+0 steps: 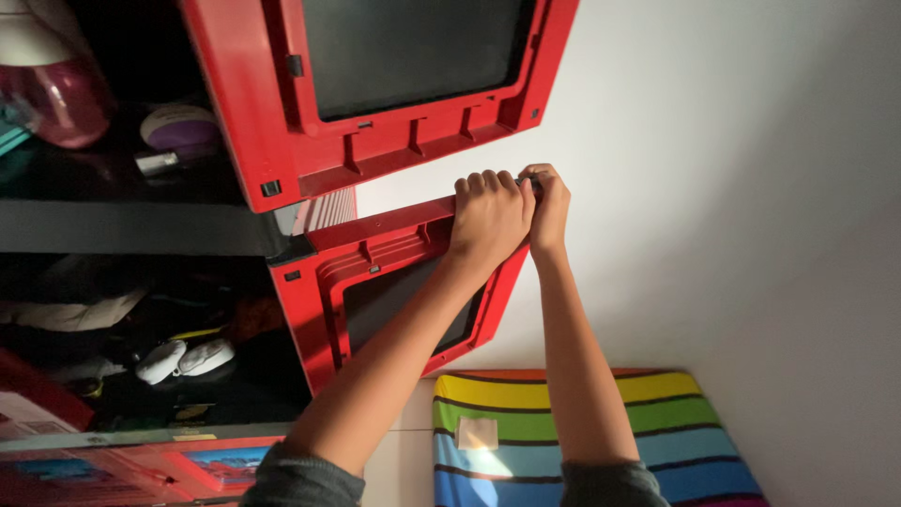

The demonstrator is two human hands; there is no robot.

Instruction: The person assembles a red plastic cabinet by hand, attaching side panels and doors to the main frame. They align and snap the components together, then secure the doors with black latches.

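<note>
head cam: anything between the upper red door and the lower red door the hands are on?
Head view: only bare white wall shows in the gap between the upper red door and the lower red door. The left hand and right hand grip the lower door's top corner.

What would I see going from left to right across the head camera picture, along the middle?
Dark shelf → lower red door → left hand → right hand → white wall.
</note>
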